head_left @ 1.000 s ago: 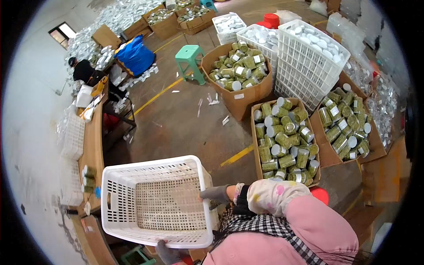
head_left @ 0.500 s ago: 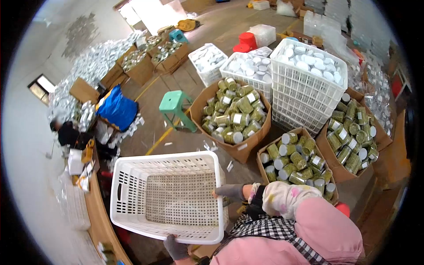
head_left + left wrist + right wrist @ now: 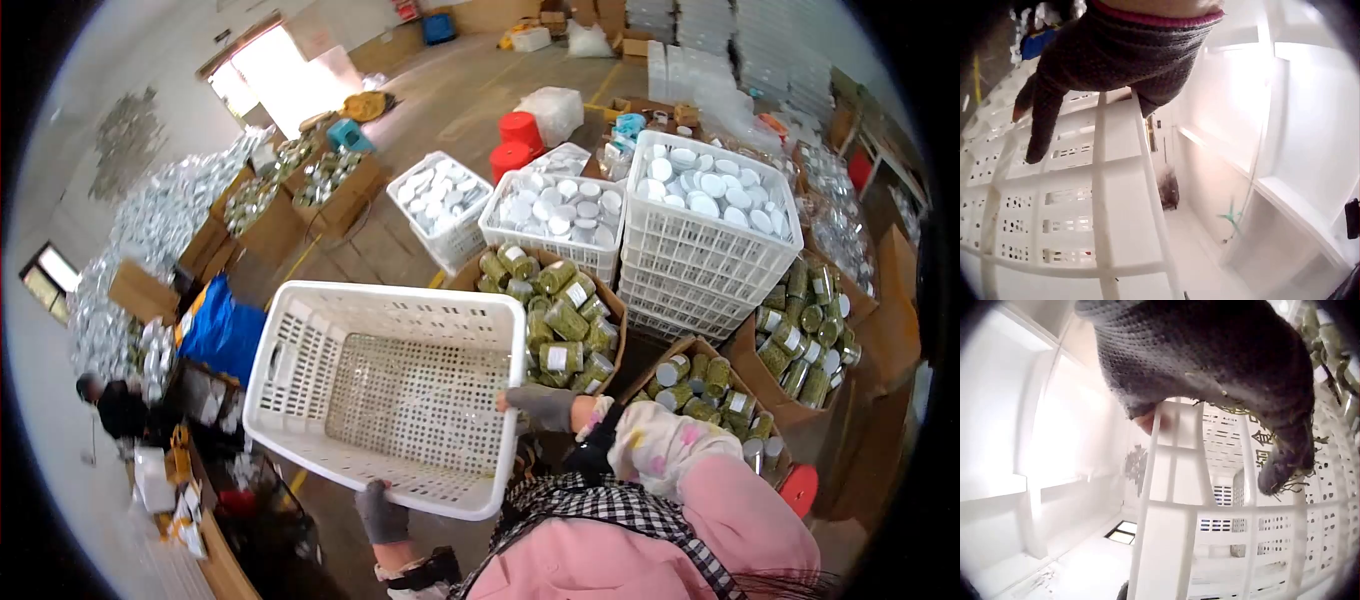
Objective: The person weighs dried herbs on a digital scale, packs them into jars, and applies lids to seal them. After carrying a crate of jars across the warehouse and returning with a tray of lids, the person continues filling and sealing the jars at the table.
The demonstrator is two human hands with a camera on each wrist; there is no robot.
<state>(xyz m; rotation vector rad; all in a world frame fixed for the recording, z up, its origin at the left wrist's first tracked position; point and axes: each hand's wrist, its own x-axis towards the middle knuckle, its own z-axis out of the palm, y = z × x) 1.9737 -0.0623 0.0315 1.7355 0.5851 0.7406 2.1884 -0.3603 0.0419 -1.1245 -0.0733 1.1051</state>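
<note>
A white slotted plastic crate [image 3: 420, 400] is held up in front of the body, its open top facing me and nothing inside it. My left hand [image 3: 383, 515], in a dark grey fingertip-less glove, grips the rim on the near side. In the left wrist view the left fingers [image 3: 1044, 125] lie along the crate's slotted outer wall. My right hand [image 3: 545, 405], gloved alike, grips the rim of the right end. Bits of dry green stuff cling to the right glove in the right wrist view, where the right thumb [image 3: 1145, 422] laps over the rim.
Cartons of green-filled jars [image 3: 560, 325] stand beyond and right of the crate. Behind them are white baskets of white lids [image 3: 555, 215] and a tall basket stack [image 3: 700, 260]. A workbench [image 3: 225, 560] runs at lower left; a person [image 3: 125, 410] sits farther left.
The view has swung up and right, bringing a bright doorway in at upper left. Both hands keep hold of the crate, which now overlaps the carton of jars.
</note>
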